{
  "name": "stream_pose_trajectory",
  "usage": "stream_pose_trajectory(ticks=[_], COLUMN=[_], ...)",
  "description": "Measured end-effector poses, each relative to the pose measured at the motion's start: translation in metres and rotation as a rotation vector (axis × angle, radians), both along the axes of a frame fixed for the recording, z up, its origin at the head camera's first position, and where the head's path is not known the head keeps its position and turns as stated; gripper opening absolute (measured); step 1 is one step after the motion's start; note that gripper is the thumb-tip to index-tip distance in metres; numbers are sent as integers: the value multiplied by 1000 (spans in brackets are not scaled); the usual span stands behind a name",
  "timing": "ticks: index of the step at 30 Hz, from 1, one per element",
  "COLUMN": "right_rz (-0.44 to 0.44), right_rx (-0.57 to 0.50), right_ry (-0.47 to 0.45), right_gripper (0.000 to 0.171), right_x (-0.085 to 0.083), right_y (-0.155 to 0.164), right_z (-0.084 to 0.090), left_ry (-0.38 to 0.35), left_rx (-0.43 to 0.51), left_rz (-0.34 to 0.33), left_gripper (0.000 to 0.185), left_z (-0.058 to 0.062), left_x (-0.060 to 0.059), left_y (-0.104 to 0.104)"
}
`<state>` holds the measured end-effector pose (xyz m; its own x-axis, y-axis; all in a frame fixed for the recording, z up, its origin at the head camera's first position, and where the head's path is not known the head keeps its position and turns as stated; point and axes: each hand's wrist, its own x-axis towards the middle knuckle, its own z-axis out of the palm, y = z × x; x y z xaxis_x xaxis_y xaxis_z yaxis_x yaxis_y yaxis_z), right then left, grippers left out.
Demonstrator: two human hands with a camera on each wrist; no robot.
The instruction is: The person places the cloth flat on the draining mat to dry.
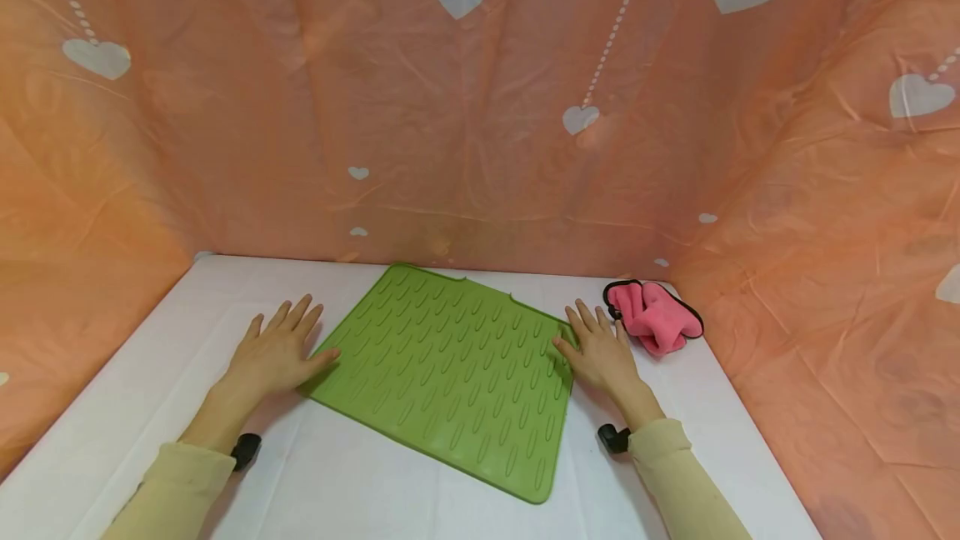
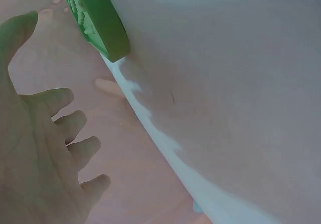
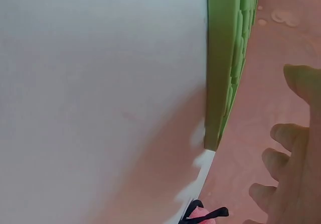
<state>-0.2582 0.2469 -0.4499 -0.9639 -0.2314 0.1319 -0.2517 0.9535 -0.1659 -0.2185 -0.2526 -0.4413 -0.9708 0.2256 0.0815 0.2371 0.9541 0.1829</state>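
A green rubbery mat with rows of raised oval ridges lies slanted on the white table. My left hand is palm down with fingers spread at the mat's left side, the thumb overlapping its edge in the head view. At the opposite side my right hand is also spread, its thumb and index finger over the mat's right corner. In the left wrist view the left hand shows straight fingers, holding nothing. The right wrist view has the right hand raised above the table beside the mat's edge.
Just beyond the right hand lies a crumpled pink cloth item with black trim, at the table's back right corner. White cloth covers the table. Orange sheeting with pale hearts hangs along the back and both sides.
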Motion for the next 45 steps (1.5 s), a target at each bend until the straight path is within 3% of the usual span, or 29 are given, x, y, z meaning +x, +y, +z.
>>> stream_pose_trajectory(ticks=[17, 28, 38, 45], right_rz=[14, 30, 0, -57], right_rx=[-42, -123, -291, -306], right_ry=[46, 105, 272, 311], right_gripper=[71, 70, 60, 59], right_x=[11, 19, 28, 28], right_y=[0, 3, 22, 43], right_z=[-2, -2, 0, 3], left_ry=[33, 66, 69, 21], left_rx=[-37, -17, -63, -50], left_rz=[-33, -78, -152, -172], left_gripper=[90, 87, 90, 95], left_z=[1, -5, -13, -17], left_x=[22, 37, 46, 49], left_y=[1, 4, 7, 4])
